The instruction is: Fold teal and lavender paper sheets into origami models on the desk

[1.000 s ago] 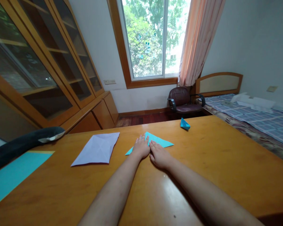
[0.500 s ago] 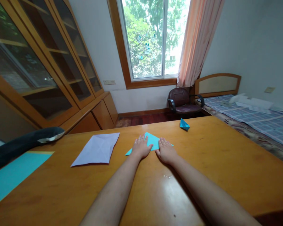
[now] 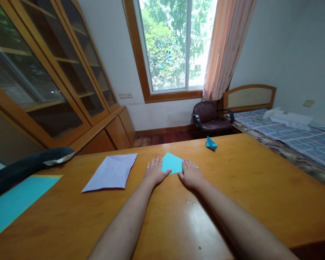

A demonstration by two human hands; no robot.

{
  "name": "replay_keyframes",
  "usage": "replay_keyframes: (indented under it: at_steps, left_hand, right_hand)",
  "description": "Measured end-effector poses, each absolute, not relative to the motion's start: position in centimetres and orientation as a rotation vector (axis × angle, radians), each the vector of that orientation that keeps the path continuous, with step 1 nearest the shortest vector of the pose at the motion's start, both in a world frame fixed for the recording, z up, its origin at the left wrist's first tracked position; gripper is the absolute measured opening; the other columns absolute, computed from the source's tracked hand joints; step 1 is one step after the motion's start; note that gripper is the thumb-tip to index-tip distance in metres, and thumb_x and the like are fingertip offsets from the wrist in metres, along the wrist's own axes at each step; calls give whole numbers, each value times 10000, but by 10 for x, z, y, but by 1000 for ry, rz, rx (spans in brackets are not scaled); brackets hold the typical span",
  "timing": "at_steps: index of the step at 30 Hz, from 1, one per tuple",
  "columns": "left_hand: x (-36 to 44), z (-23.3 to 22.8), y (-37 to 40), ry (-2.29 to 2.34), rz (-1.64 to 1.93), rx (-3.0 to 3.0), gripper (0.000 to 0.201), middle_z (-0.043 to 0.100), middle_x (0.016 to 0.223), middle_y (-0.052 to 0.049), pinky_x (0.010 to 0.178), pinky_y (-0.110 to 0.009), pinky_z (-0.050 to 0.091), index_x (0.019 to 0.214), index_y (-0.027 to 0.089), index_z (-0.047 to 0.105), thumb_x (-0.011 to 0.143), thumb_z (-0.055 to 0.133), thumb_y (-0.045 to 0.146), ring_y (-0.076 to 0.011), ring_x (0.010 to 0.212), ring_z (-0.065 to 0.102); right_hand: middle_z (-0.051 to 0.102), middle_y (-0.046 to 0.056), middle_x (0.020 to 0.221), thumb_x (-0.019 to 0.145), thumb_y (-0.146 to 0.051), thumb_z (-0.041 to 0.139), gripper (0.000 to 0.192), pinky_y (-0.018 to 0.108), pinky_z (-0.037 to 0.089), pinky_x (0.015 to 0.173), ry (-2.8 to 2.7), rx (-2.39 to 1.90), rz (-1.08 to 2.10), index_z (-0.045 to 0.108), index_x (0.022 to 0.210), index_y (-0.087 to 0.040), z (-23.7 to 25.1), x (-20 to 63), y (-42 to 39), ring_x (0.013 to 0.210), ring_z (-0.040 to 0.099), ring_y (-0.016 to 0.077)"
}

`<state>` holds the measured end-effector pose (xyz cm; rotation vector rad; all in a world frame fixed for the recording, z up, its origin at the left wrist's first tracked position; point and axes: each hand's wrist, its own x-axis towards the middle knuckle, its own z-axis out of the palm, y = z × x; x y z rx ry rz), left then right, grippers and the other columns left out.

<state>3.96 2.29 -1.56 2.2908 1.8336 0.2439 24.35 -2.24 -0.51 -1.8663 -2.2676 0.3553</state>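
Note:
A folded sheet of turquoise paper lies flat on the wooden table, its top corner pointing away from me. My left hand rests flat over the paper's left part, fingers stretched out and thumb pointing right. On the right part lies my right hand, palm down with its fingers extended. A small tip of the paper shows past the right hand. The paper's left end is hidden beneath the left hand.
A small blue folded paper boat stands near the far edge. Left of my hands lies a creased lilac sheet. Farther left are turquoise sheets and a dark, long object. Beyond the table stands a chair.
My left hand has slid left along the paper, covering its left tip and baring more of the middle. The right hand has stayed in place.

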Motion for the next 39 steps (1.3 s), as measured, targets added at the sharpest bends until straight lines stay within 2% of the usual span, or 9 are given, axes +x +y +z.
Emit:
replay_keyframes:
  at_steps: [8,12,13,15,17,19,24,30,39]
  left_hand:
    - [26,-12,15,1923,98,2310,979,166,1546,-123,1104,-560,133,1467,170,242,716,355,789,-360,1411,133]
    - [28,-10,14,1948,59,2317,982,174,1545,-116,1100,-567,144,1466,171,243,713,341,794,-355,1410,143]
    - [29,-10,14,1951,58,2318,980,176,1545,-115,1099,-567,146,1464,174,249,712,339,795,-356,1409,145]
    - [29,-10,14,1952,61,2324,977,175,1545,-114,1098,-564,150,1462,178,256,711,334,799,-358,1409,147]
    - [29,-11,13,1950,70,2332,978,175,1546,-116,1098,-561,154,1461,177,256,711,329,801,-360,1408,147]
    - [29,-11,13,1947,76,2334,982,179,1545,-119,1097,-561,157,1462,173,253,711,329,802,-361,1408,147]
    - [28,-10,13,1939,94,2320,986,188,1543,-118,1096,-565,160,1461,164,255,711,335,799,-359,1408,151]
    - [28,-11,13,1937,97,2313,973,182,1544,-114,1102,-554,158,1466,178,241,716,353,786,-353,1411,144]
    - [27,-11,15,1938,63,2312,983,161,1550,-102,1105,-557,149,1471,191,227,708,334,800,-348,1414,133]
  right_hand:
    - [273,237,1483,879,-437,381,717,419,153,1123,-2272,-1861,327,306,1410,39,-3,243,-24,1389,224,319]
    - [328,196,1473,878,-337,432,600,420,180,1098,-2299,-1747,148,363,1402,-50,6,235,-31,1362,263,308]
    - [393,179,1436,891,-290,411,514,407,211,1078,-2341,-1667,106,429,1363,-87,9,231,-34,1329,315,293]
    - [587,157,1201,913,-222,359,355,367,318,975,-2452,-1561,104,613,1149,-141,13,223,-40,1148,481,259]
    - [633,137,997,906,-195,366,311,348,367,866,-2538,-1522,104,664,985,-158,17,217,-46,985,532,244]
    - [622,125,929,894,-181,384,287,341,374,802,-2575,-1499,82,662,961,-160,19,213,-49,921,528,239]
    - [618,121,915,891,-198,394,295,342,371,751,-2572,-1551,85,664,1010,-183,20,213,-51,890,529,242]
    - [653,164,906,858,-187,423,299,357,411,747,-2512,-1802,92,714,915,-151,26,227,-46,884,589,275]
    - [679,229,985,774,-205,569,257,400,463,792,-2328,-2306,361,724,962,-123,41,273,-33,956,640,320]
